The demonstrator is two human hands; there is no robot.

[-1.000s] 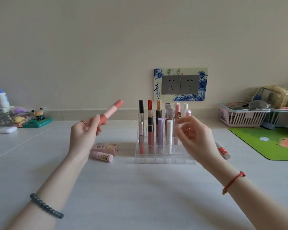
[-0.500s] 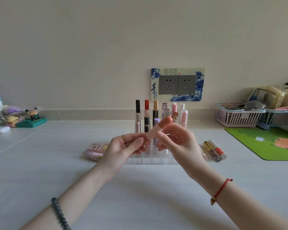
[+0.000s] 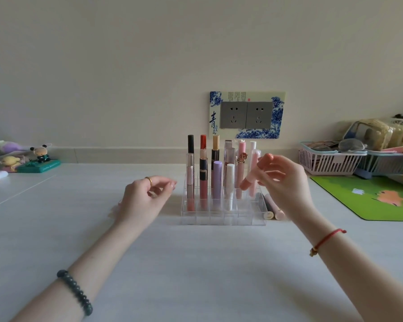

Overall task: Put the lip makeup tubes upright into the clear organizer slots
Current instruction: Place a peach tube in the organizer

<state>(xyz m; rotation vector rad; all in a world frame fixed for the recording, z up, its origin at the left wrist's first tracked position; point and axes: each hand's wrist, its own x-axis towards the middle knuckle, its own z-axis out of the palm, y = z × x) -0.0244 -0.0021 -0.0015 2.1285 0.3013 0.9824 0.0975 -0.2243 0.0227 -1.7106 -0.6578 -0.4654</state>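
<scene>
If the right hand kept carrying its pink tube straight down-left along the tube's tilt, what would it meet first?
Probably the upright tubes at the right end of the clear organizer: the pink tube in the right hand has its lower tip beside them. From one view, depth is uncertain.

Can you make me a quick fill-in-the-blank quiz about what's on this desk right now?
1. The pink tube is held in the ____ hand.
2. The left hand holds ____.
3. The left wrist wears a dark ____ bracelet.
4. Two tubes lie flat to the ____ of the clear organizer.

Answers: right; nothing; beaded; right
</scene>
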